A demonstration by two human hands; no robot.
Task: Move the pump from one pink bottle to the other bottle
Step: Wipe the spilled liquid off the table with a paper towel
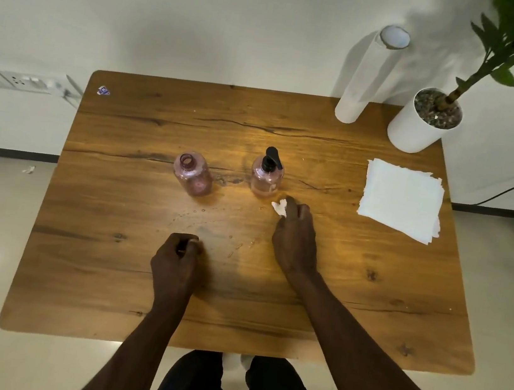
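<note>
left hand (175,257): my loose fist, holding nothing I can see
right hand (296,233): pinching a white paper scrap (280,207)
progress: black pump (272,159) sits on the pink bottle (266,179) just beyond my right hand; open pink bottle (193,174) waits

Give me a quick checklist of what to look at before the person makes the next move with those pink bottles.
1. Pump seated on a bottle: ok, it tops the right pink bottle.
2. Left pink bottle open to receive it: ok, its neck is uncapped.
3. Both bottles upright and apart: ok.
4. Right hand free to grip: not ok, its fingertips pinch a scrap of tissue.
5. Left hand free: cannot tell, it is curled closed near the table edge, with nothing visible in it.
6. Surface dry: not ok, droplets lie in front of the bottles.
</note>
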